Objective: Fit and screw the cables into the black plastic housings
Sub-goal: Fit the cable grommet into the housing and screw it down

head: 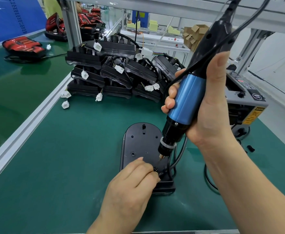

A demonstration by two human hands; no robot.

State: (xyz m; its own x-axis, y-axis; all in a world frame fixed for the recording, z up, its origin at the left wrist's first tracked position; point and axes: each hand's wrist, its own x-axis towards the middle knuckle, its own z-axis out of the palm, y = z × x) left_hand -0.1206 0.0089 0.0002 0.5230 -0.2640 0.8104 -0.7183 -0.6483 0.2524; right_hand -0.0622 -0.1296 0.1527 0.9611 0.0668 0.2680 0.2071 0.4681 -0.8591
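Right hand [206, 102] is wrapped all the way round the blue barrel of the electric screwdriver [187, 100], fingers curled tight. The tool is tilted so the bit [160, 157] points down toward our left hand [131, 183]. The left hand sits just under the bit, fingertips pinched on a small black clip [155, 169] over the cable [177, 159] at the near end of the black housing [141, 146]. We can't tell if the bit is seated in a screw yet; it's too small to make out.

The housing lies flat on the green table [70, 166] under both hands, rounded end away from us. The cable loops off to the right of the left hand, below the right wrist.

What worries us:
- The driver comes in at a slant, so the bit could skid off the screw head and land on the left fingertips right beside it.
- Only the pinch holds the clip, so torque could spin it or shift the cable out of its seat.
- The driver's own cord drapes over the right hand and might tug the tool sideways.

Beyond the hands there's a pile of finished housings [114, 71] with white connectors. A grey machine [244, 98] sits off to the right of the right hand.
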